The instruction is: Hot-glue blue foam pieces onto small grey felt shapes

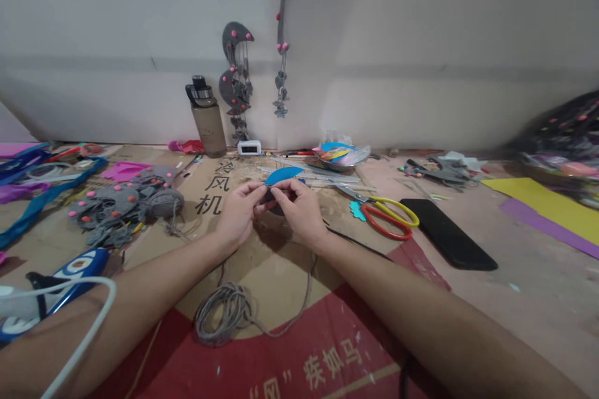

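Observation:
My left hand (241, 212) and my right hand (299, 206) meet above the cardboard, with fingertips pinched close together. Between them is a small dark grey felt piece (278, 209), mostly hidden by the fingers. Just behind the fingertips shows a blue crescent-shaped piece (282, 175); whether it is held or lies on the cardboard I cannot tell. A loose coil of grey yarn (224, 313) rests below the hands. One strand runs from it up toward my right wrist, and another bit of yarn shows by my left wrist.
Scissors (388, 215) and a black phone (452, 234) lie to the right. Grey felt pieces with pink pompoms (116, 202) are heaped at left, near a white cable (100, 324). A bottle (206, 118), small clock (249, 148) and bowl (344, 162) stand along the wall.

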`<state>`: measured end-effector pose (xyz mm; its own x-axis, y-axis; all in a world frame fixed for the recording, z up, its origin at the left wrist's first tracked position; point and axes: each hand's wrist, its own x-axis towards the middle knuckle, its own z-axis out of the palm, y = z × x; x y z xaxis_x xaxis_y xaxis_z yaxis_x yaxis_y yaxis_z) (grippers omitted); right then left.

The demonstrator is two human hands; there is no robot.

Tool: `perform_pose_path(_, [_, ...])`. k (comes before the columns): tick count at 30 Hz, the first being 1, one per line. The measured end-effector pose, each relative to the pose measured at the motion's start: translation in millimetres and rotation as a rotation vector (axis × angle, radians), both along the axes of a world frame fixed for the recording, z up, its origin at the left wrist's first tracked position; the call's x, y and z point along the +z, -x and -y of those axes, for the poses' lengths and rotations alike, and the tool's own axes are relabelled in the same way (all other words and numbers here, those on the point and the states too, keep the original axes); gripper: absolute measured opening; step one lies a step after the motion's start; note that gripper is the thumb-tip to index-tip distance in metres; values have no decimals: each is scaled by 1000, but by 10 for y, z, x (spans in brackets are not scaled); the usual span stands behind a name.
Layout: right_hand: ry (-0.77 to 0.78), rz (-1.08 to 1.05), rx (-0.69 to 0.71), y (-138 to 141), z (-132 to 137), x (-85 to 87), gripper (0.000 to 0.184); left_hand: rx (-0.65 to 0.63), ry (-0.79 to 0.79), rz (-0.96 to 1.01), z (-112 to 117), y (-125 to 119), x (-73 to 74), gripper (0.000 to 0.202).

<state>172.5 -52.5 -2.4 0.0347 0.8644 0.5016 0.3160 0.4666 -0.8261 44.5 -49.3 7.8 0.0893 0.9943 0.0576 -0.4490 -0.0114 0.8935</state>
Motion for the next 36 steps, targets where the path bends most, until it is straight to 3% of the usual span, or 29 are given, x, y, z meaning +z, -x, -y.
perform_pose_path(7, [9, -15, -1, -1, -16, -6, 19, -21, 11, 14, -5, 6, 23, 16])
perform_pose_path(16, [44, -37, 27, 16, 19, 37, 20, 84, 23, -3, -60, 22, 6, 18])
perform_pose_path(23, [47, 24, -32, -37, -5, 63, 19, 139, 58, 13, -102, 53, 0, 18])
perform_pose_path(28, [1, 244, 68, 9, 65, 76, 17, 198, 9, 46, -238, 156, -16, 15])
perform_pose_path(33, [-228, 653, 306, 153, 279, 163, 20, 298, 47, 123, -468, 358, 0, 8])
perform_pose_path(36, [-326, 700, 357, 147, 318, 300, 29, 341, 56, 169, -581, 490, 51, 7])
